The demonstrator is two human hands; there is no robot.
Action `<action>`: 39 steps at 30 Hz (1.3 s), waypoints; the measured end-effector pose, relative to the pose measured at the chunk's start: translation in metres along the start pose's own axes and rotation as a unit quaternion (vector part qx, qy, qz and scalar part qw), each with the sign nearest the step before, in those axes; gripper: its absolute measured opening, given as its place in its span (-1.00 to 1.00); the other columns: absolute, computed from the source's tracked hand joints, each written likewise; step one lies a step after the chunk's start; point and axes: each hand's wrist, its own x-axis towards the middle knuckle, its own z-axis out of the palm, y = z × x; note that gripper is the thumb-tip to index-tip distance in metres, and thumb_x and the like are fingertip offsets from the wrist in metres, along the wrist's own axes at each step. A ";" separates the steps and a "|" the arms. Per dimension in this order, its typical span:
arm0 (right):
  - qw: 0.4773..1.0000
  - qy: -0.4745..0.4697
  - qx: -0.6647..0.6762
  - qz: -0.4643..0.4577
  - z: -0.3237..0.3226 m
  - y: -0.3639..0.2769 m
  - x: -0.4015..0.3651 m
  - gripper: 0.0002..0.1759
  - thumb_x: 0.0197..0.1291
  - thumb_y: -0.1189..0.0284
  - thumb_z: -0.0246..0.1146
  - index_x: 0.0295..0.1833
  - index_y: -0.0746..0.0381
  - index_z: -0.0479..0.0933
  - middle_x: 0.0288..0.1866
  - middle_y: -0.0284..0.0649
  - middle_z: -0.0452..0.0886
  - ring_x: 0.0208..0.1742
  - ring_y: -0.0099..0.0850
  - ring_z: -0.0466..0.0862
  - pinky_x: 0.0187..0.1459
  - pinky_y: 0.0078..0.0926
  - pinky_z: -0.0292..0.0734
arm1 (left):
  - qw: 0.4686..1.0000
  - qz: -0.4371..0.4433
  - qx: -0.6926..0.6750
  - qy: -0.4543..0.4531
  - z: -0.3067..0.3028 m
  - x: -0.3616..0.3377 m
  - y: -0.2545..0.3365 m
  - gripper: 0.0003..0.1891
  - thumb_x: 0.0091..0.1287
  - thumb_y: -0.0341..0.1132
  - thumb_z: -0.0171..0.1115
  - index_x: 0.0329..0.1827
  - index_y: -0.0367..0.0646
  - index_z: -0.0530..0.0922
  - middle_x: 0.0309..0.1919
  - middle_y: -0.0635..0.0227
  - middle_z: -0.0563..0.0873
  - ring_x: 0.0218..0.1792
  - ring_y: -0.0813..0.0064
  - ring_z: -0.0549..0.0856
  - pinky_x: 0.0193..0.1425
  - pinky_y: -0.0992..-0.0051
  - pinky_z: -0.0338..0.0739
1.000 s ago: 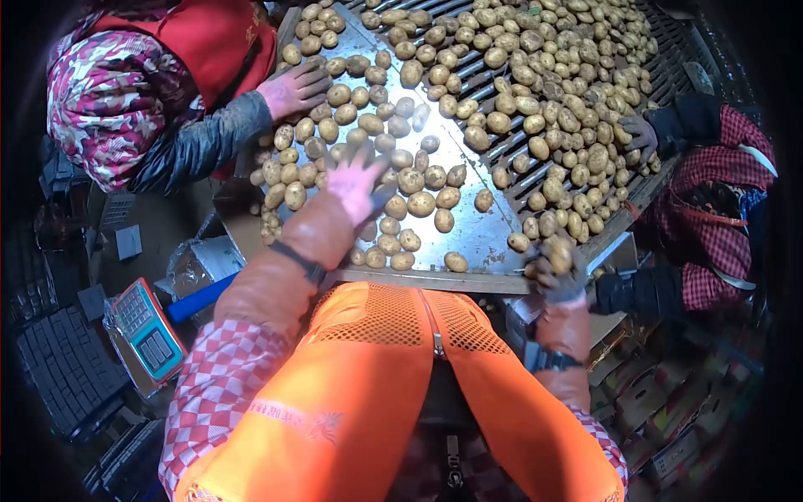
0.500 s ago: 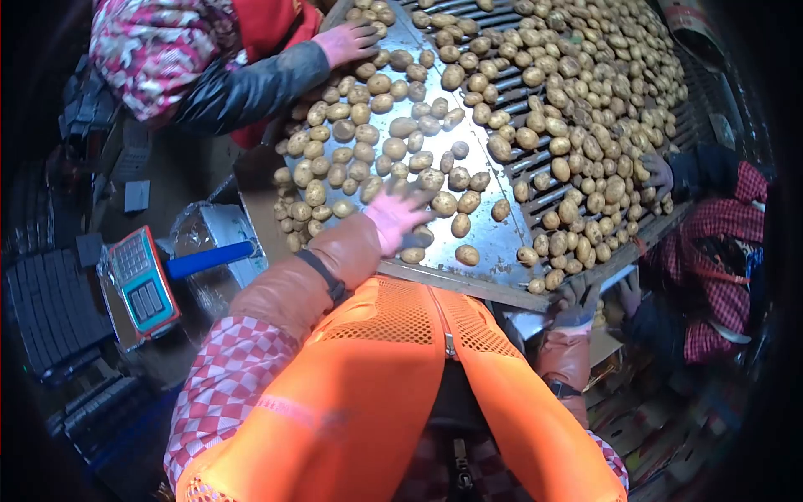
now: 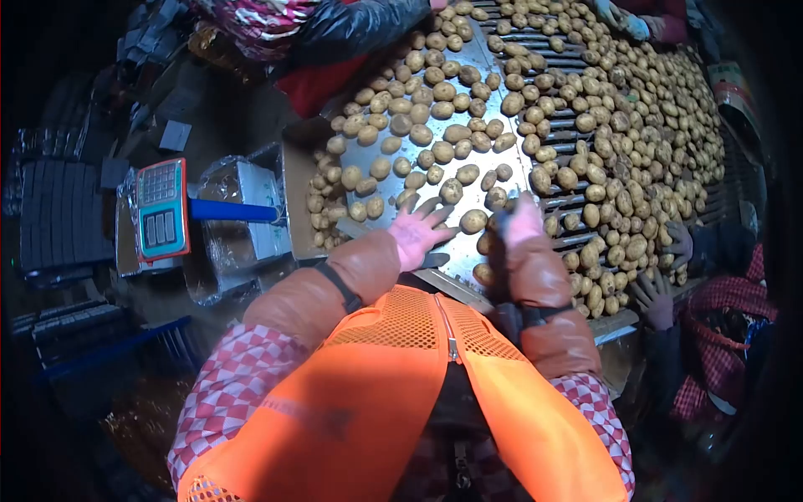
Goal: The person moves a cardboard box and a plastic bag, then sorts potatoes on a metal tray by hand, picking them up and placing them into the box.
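Note:
My left hand [image 3: 421, 235], in a pink glove with grey fingers, lies over the near edge of a shiny metal sheet [image 3: 458, 258]. Its fingers are spread and nothing is in them. At the sheet's right side, my right hand [image 3: 522, 219] reaches in among the potatoes, close to one potato [image 3: 473, 221]. Motion smears its fingers, so its grip cannot be made out. Loose potatoes [image 3: 420, 134] are scattered over the sheet. Many more potatoes [image 3: 619, 171] cover the slatted rack [image 3: 560, 62] to the right.
Potatoes fill a cardboard box [image 3: 299, 201] at the sheet's left edge. Farther left stands a scale display [image 3: 161, 207] on a blue post [image 3: 230, 211]. Co-workers' hands show at right [image 3: 657, 299] and upper right [image 3: 629, 23]; a dark sleeve [image 3: 360, 32] reaches in at upper left.
My right hand has risen from below the table edge onto the sheet. The view has shifted, and the upper-left co-worker's hand is now mostly out of frame. Potatoes near my hands lie differently.

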 end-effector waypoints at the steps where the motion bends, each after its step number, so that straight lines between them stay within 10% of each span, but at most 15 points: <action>1: 0.993 -0.031 -0.113 -0.007 0.018 -0.028 -0.002 -0.28 0.23 0.29 0.40 0.50 0.12 0.38 0.42 0.11 0.46 0.31 -0.02 0.55 0.36 -0.09 0.47 | 0.999 0.015 -0.027 -0.015 0.006 0.000 0.000 -0.46 0.18 0.05 0.38 0.23 0.14 0.61 0.40 0.20 0.51 0.49 0.09 0.38 0.44 -0.20 0.27; 6: 0.934 -0.241 0.193 -0.180 -0.002 -0.073 -0.029 -0.36 0.29 0.44 0.31 0.50 0.09 0.40 0.41 0.07 0.47 0.38 -0.11 0.52 0.35 -0.20 0.47 | 0.953 -0.294 0.005 -0.071 -0.016 0.000 -0.079 -0.46 0.15 0.05 0.43 0.20 0.08 0.65 0.31 0.21 0.60 0.41 0.12 0.49 0.43 0.13 0.41; 7: 0.836 -0.341 0.427 0.048 0.005 -0.063 -0.029 -0.42 0.39 0.54 0.23 0.51 0.18 0.38 0.39 -0.04 0.51 0.36 -0.27 0.57 0.27 -0.37 0.52 | 0.935 -0.354 0.017 -0.021 -0.005 -0.004 -0.096 -0.50 0.18 0.00 0.41 0.19 0.10 0.65 0.27 0.21 0.62 0.34 0.12 0.54 0.38 0.10 0.42; 8: 0.801 -0.315 0.498 0.102 -0.008 -0.059 -0.036 -0.43 0.42 0.54 0.21 0.52 0.23 0.36 0.37 -0.07 0.53 0.33 -0.32 0.58 0.26 -0.44 0.51 | 0.893 -0.448 0.027 -0.038 -0.013 0.003 -0.104 -0.55 0.22 -0.07 0.38 0.18 0.08 0.65 0.23 0.22 0.64 0.28 0.12 0.57 0.37 0.11 0.42; 10: 0.774 -0.208 0.593 0.076 0.013 -0.007 -0.042 -0.46 0.47 0.53 0.19 0.52 0.30 0.35 0.34 -0.05 0.57 0.27 -0.33 0.62 0.22 -0.50 0.52 | 0.919 -0.370 0.077 0.112 -0.009 0.017 -0.117 -0.58 0.28 -0.12 0.33 0.21 0.08 0.64 0.22 0.20 0.64 0.28 0.11 0.56 0.39 0.12 0.39; 14: 0.860 -0.111 0.492 0.080 -0.022 0.045 -0.065 -0.50 0.47 0.46 0.24 0.46 0.32 0.41 0.24 -0.11 0.64 0.21 -0.38 0.64 0.15 -0.48 0.57 | 0.968 -0.227 -0.013 0.106 -0.027 0.096 -0.130 -0.58 0.32 -0.13 0.31 0.24 0.07 0.63 0.31 0.13 0.59 0.35 0.05 0.51 0.43 0.09 0.37; 20: 0.892 -0.023 0.437 0.115 -0.019 0.106 -0.098 -0.58 0.40 0.44 0.31 0.31 0.37 0.56 0.12 -0.14 0.71 0.13 -0.45 0.66 0.19 -0.51 0.53 | 0.925 -0.367 -0.086 0.055 -0.035 0.181 -0.112 -0.32 0.28 0.19 0.33 0.47 0.28 0.47 0.53 -0.02 0.34 0.50 -0.05 0.38 0.57 0.03 0.26; 25: 0.841 -0.052 0.494 0.214 -0.032 0.099 -0.096 -0.58 0.41 0.41 0.30 0.31 0.34 0.56 0.09 -0.16 0.71 0.11 -0.47 0.65 0.19 -0.52 0.53 | 0.996 -0.083 0.028 -0.006 -0.035 0.093 -0.062 -0.35 0.25 0.17 0.29 0.39 0.16 0.51 0.47 0.22 0.40 0.54 0.11 0.27 0.56 -0.18 0.06; 27: 0.926 0.009 0.372 0.072 -0.036 0.078 -0.082 -0.58 0.46 0.41 0.26 0.32 0.38 0.52 0.09 -0.20 0.69 0.02 -0.50 0.68 0.07 -0.57 0.58 | 0.992 -0.120 0.009 0.043 -0.014 0.054 -0.092 -0.38 0.20 0.11 0.38 0.33 0.17 0.56 0.39 0.30 0.50 0.48 0.09 0.36 0.53 -0.06 0.15; 28: 0.890 -0.045 0.426 0.157 -0.045 0.062 -0.070 -0.59 0.46 0.42 0.27 0.32 0.37 0.53 0.08 -0.23 0.70 0.03 -0.49 0.68 0.08 -0.55 0.59 | 0.982 -0.188 -0.004 0.038 -0.026 0.042 -0.097 -0.41 0.20 0.07 0.39 0.32 0.18 0.56 0.39 0.28 0.51 0.46 0.09 0.39 0.53 -0.07 0.15; 32: 0.939 -0.013 0.341 -0.043 -0.036 0.043 0.013 -0.64 0.44 0.50 0.22 0.29 0.37 0.56 0.03 -0.12 0.74 0.07 -0.39 0.70 0.16 -0.47 0.58 | 0.908 -0.399 0.016 0.125 -0.017 0.013 -0.089 -0.44 0.24 -0.09 0.35 0.36 0.21 0.55 0.41 0.21 0.51 0.44 0.09 0.44 0.57 -0.11 0.09; 39: 0.970 0.034 0.219 -0.103 -0.033 -0.032 0.195 -0.58 0.40 0.50 0.20 0.34 0.14 0.59 0.04 -0.08 0.75 0.09 -0.35 0.71 0.13 -0.38 0.57 | 0.936 -0.347 0.033 0.054 0.017 -0.047 -0.036 -0.14 0.06 -0.11 0.44 0.53 0.09 0.36 0.41 0.09 0.41 0.48 -0.02 0.32 0.56 -0.15 0.07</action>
